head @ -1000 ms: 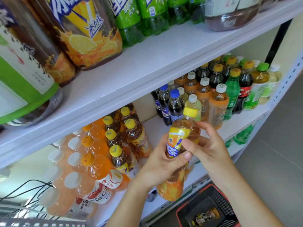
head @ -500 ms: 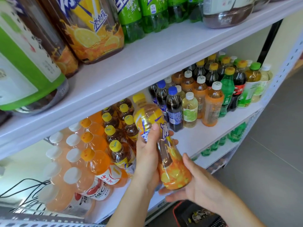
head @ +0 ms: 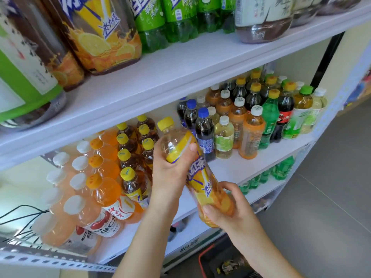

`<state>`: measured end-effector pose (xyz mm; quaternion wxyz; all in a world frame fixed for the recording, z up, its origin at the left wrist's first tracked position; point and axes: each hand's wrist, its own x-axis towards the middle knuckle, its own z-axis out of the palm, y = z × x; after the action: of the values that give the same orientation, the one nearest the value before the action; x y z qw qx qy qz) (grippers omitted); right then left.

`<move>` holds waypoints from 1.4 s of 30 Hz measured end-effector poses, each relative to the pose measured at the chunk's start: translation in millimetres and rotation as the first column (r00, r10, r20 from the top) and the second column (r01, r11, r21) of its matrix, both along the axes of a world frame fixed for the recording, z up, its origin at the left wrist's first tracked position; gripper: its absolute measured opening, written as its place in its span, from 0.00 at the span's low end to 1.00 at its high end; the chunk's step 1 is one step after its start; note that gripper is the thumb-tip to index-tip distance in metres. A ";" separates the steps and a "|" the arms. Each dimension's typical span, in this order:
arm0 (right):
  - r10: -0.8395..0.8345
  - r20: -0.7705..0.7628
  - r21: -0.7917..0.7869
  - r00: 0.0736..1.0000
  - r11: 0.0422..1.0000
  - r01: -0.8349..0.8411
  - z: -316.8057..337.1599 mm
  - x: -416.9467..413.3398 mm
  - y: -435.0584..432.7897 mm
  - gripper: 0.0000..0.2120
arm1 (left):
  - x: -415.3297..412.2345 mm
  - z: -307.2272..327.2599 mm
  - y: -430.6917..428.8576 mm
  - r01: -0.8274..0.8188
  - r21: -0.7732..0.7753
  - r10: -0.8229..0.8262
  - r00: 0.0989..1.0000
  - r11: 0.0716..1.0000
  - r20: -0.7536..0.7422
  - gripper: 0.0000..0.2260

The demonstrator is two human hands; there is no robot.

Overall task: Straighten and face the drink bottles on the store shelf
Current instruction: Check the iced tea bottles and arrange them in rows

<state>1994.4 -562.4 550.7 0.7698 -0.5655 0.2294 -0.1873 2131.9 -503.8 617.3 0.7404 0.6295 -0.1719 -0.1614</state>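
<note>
Far left of the tea bottle stand smooth, rounded peach-drink bottles with white caps, then glossy orange soda bottles. Just left of it, a row of yellow-capped tea bottles runs back in two files. The left hand grips the tea bottle's clear plastic shoulder, thumb curled over its yellow wrap. The bottle is tilted, ridged yellow cap up-left, and held off the shelf. The right hand wraps its fingers round the bottle's base. Behind the bottle lies a bare strip of flat white shelf board, reaching to the front edge. Right of it crowd a blue-capped cola bottle and mixed upright bottles. Below it sits a red basket.
</note>
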 end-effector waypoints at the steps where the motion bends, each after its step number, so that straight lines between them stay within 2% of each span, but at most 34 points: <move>1: -0.028 -0.019 -0.071 0.999 0.997 0.027 0.0 -2.6 -1.6 0.25 | -5.1 0.8 -2.7 -0.053 0.040 0.051 0.998 0.998 0.048 0.34; 4: -0.105 -0.077 -0.247 0.991 0.965 0.084 -1.3 -14.1 -9.4 0.29 | -18.6 1.1 -10.2 -0.141 0.095 0.132 0.986 0.985 0.103 0.32; 6: -0.139 -0.092 -0.331 0.986 0.938 0.102 -3.5 -25.8 -20.5 0.32 | -25.6 0.7 -15.4 -0.120 0.060 0.117 0.992 0.991 0.048 0.26; 8: -0.099 -0.095 -0.369 0.991 0.928 0.058 -1.3 -36.5 -33.4 0.33 | -32.8 2.3 -19.0 -0.098 -0.045 0.095 0.993 0.994 -0.067 0.24; 9: -0.053 -0.078 -0.307 0.996 0.951 0.026 0.4 -40.1 -39.8 0.33 | -35.5 2.9 -19.9 -0.100 -0.101 0.088 0.988 0.990 -0.123 0.25; 10: 0.001 -0.046 -0.151 0.999 0.989 -0.008 1.9 -42.3 -46.6 0.32 | -37.2 3.5 -20.5 -0.106 -0.149 0.081 0.983 0.983 -0.165 0.24; 11: 0.059 0.010 0.115 0.998 0.992 -0.060 1.2 -43.3 -52.9 0.32 | -38.3 4.1 -20.9 -0.115 -0.187 0.078 0.978 0.976 -0.193 0.22; 12: 0.126 0.077 0.379 0.989 0.914 -0.146 0.0 -44.5 -59.1 0.33 | -39.6 5.5 -20.6 -0.126 -0.219 0.075 0.971 0.968 -0.226 0.20; 13: 0.181 0.137 0.572 0.974 0.788 -0.227 1.5 -45.7 -63.9 0.33 | -41.1 7.3 -20.9 -0.135 -0.250 0.065 0.961 0.959 -0.269 0.20; 14: 0.240 0.177 0.673 0.954 0.678 -0.296 4.7 -45.9 -67.8 0.32 | -42.9 9.0 -21.1 -0.141 -0.282 0.048 0.948 0.949 -0.314 0.22; 16: 0.382 0.251 0.716 0.889 0.545 -0.436 10.6 -44.5 -69.7 0.33 | -45.9 11.9 -22.4 -0.143 -0.339 0.005 0.927 0.930 -0.375 0.28; 18: 0.449 0.318 0.722 0.835 0.456 -0.521 11.2 -41.8 -66.8 0.37 | -45.6 13.8 -24.2 -0.115 -0.391 -0.048 0.923 0.913 -0.382 0.26; 19: 0.454 0.332 0.719 0.827 0.445 -0.534 10.6 -40.0 -64.9 0.37 | -44.5 14.5 -24.2 -0.102 -0.395 -0.066 0.919 0.913 -0.390 0.24; 22: 0.408 0.284 0.680 0.868 0.553 -0.482 7.9 -37.1 -62.6 0.37 | -36.9 13.8 -19.9 -0.094 -0.288 -0.022 0.927 0.953 -0.374 0.24; 24: 0.336 0.228 0.565 0.914 0.719 -0.405 5.2 -35.6 -63.9 0.33 | -26.3 11.2 -12.9 -0.099 -0.127 0.062 0.962 0.987 -0.267 0.19; 26: 0.299 0.150 0.299 0.942 0.895 -0.331 5.0 -34.5 -63.3 0.29 | -19.2 9.8 -7.7 -0.078 0.004 0.077 0.980 0.997 -0.182 0.16; 28: 0.228 0.037 -0.041 0.973 0.973 -0.227 6.9 -33.7 -60.7 0.28 | -17.4 9.7 -4.4 -0.085 0.054 0.094 0.978 0.995 -0.186 0.24; 30: 0.120 -0.010 -0.299 0.993 0.947 -0.118 5.5 -32.8 -57.3 0.28 | -16.4 7.7 -1.5 -0.093 0.083 0.107 0.975 0.992 -0.193 0.28; 32: 0.054 -0.004 -0.497 0.999 0.866 -0.049 2.9 -31.0 -53.0 0.28 | -16.3 5.1 0.7 -0.078 0.105 0.098 0.975 0.991 -0.201 0.27; 35: 0.017 0.016 -0.664 1.000 0.748 -0.002 1.1 -28.7 -47.7 0.29 | -14.1 2.9 3.0 -0.102 0.049 0.111 0.967 0.994 -0.229 0.24; 37: 0.033 0.013 -0.681 0.999 0.732 -0.016 2.3 -28.1 -48.1 0.30 | -11.8 0.8 4.5 -0.127 -0.014 0.120 0.963 0.992 -0.240 0.22; 39: 0.094 -0.027 -0.553 0.995 0.828 -0.094 5.4 -26.7 -52.5 0.32 | -9.8 -1.2 6.2 -0.143 -0.057 0.125 0.961 0.988 -0.247 0.18; 41: 0.226 -0.020 -0.193 0.974 0.955 -0.226 11.7 -22.4 -59.2 0.30 | -8.6 -2.0 8.9 -0.139 -0.106 0.109 0.962 0.985 -0.251 0.14; 42: 0.309 0.018 0.050 0.951 0.949 -0.310 13.4 -19.7 -62.0 0.30 | -8.8 -1.7 10.7 -0.128 -0.133 0.092 0.964 0.983 -0.251 0.14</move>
<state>1974.8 -624.5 564.0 0.8053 -0.5731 0.1390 -0.0610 2123.1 -493.1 615.6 0.8083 0.5568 -0.0558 -0.1829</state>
